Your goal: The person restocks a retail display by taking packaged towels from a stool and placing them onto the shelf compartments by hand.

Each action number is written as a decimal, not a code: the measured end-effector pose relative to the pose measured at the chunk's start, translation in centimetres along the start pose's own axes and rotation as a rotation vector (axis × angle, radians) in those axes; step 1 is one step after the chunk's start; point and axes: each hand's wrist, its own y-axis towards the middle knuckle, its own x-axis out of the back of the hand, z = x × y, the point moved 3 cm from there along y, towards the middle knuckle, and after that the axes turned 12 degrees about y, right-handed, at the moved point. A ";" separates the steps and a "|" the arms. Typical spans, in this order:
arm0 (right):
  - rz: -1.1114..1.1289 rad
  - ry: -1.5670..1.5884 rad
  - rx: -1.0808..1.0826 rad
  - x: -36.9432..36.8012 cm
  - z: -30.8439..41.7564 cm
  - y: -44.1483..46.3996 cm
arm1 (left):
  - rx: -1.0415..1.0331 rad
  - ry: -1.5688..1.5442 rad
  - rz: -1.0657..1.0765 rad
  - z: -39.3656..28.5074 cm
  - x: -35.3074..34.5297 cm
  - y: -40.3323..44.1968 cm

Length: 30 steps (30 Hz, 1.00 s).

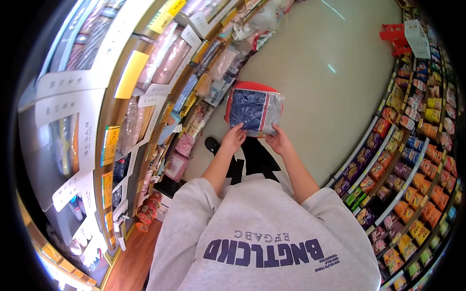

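Note:
A plastic-wrapped package (252,107) is held out in front of my body, over the aisle floor. It has a dark blue middle, a red rim and a clear, crinkled wrap with a silvery right side; what is inside cannot be made out. My left hand (235,137) grips its near left edge, with the thumb on top. At the near right corner, my right hand (279,140) pinches the wrap between thumb and fingers. The undersides of both hands' grip are hidden by the package.
Shelves with boxed and bagged textiles (170,58) and yellow price tags rise close on my left. Colourful snack packets (417,203) fill the curved shelves on the right. Red and white baskets (416,39) stand at the far right. Pale floor (320,97) runs between.

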 end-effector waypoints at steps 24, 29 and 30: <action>1.264 -0.285 -0.348 -24.5 -12.6 -17.1 | -1.096 -0.254 0.302 -7.7 8.5 -33.3; 1.514 -0.345 -0.520 -29.6 -16.9 -21.5 | -1.293 -0.420 0.326 -7.2 12.1 -37.6; 1.477 -0.430 -0.496 -30.0 -17.7 -21.9 | -1.342 -0.441 0.385 -7.3 12.6 -38.7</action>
